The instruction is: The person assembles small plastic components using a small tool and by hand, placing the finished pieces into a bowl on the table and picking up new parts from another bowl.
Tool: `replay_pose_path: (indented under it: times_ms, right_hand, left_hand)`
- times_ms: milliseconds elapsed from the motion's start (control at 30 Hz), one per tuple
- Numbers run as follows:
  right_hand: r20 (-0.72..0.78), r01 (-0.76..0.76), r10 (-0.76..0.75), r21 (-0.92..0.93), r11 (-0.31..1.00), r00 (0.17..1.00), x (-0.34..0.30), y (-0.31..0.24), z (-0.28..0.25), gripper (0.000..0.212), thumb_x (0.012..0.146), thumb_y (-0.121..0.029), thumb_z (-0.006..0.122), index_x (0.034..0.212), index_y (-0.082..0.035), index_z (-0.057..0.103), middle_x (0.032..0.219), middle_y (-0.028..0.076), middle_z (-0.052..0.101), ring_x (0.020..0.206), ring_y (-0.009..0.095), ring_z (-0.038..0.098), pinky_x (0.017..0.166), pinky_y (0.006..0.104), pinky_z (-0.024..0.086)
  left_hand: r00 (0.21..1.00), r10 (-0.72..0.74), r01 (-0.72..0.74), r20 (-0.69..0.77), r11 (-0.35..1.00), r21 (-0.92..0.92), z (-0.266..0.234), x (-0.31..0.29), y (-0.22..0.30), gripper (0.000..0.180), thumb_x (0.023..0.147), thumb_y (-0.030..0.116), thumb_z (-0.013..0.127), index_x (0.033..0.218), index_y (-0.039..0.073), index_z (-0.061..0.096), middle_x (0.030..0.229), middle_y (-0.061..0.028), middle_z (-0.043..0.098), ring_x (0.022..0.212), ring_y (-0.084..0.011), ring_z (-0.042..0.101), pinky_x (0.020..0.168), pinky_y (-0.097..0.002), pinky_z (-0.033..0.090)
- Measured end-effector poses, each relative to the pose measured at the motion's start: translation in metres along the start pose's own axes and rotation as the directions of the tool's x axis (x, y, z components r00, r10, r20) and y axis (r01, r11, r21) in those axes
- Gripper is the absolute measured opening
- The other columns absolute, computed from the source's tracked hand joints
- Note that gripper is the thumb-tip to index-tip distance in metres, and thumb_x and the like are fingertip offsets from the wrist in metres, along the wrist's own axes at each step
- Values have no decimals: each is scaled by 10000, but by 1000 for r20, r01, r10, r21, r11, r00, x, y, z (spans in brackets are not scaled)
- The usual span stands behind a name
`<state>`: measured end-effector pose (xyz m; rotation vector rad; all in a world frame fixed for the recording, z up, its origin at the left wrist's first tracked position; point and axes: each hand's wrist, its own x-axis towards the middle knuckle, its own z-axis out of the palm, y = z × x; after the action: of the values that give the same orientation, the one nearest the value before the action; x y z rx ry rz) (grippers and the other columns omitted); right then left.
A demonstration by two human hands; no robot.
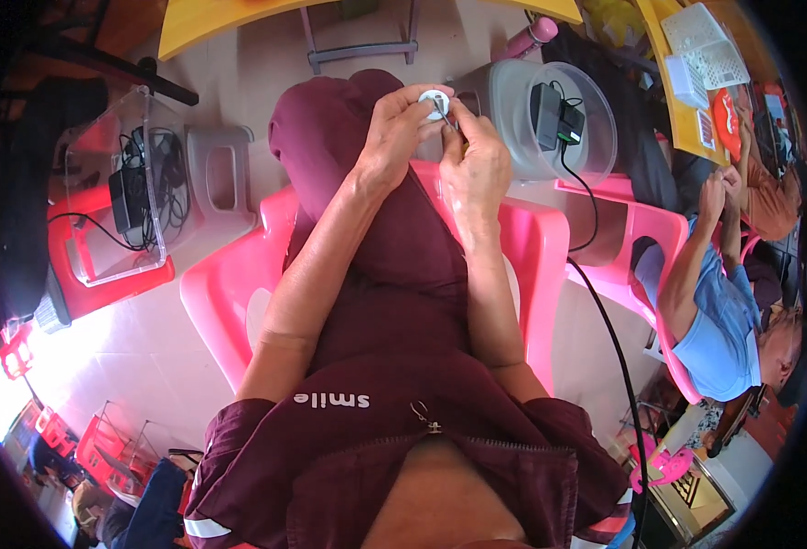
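Above my lap, my left hand (pixel 391 137) pinches a small white round disc (pixel 429 96) between thumb and fingers. Part of the disc is covered by the fingertips. My right hand (pixel 477 165) is closed around a thin, dark metal tool (pixel 444 115), and its tip meets the face of the disc. Too little of the tool shows to tell its exact kind. Both hands are close together, almost touching, over my maroon trousers (pixel 330 137).
I sit on a pink plastic chair (pixel 225 274). A clear round tub (pixel 602 101) with black power adapters stands to the right, a clear box (pixel 92 261) with cables to the left. A yellow table edge (pixel 230 23) lies ahead. A person in blue (pixel 719 320) sits at the right.
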<state>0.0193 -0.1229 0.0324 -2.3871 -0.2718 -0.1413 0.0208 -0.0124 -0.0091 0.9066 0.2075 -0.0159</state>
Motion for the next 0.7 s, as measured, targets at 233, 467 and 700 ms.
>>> replay_pose_path:
  times_ms: [233, 467, 700]
  right_hand:
    - [-77, 11, -22, -142, 990, 997, -2, -5, 1, 261, 806, -75, 596, 1060, -117, 643, 789, 108, 568, 715, 328, 596, 604, 433, 455]
    - [-53, 25, -31, -111, 994, 998, 0, 1, -2, 252, 815, -85, 608, 1057, -134, 657, 768, 110, 564, 700, 322, 575, 606, 420, 433]
    - [-50, 27, -34, -139, 990, 998, -2, 0, -4, 264, 818, -88, 607, 1072, -141, 655, 761, 108, 559, 696, 321, 575, 603, 423, 429]
  left_hand:
    - [999, 34, -37, 36, 998, 60, 2, 2, -1, 236, 934, 66, 473, 1121, -49, 558, 971, -86, 619, 843, -107, 596, 744, -225, 496]
    - [1000, 4, -6, 28, 997, 72, 3, 0, 2, 219, 906, 33, 533, 1112, -27, 575, 950, -71, 631, 845, -98, 599, 749, -210, 500]
    - [1000, -16, 15, 15, 1000, 25, 4, -1, 4, 200, 882, 19, 545, 1065, -37, 601, 931, -42, 619, 843, -87, 584, 777, -226, 512]
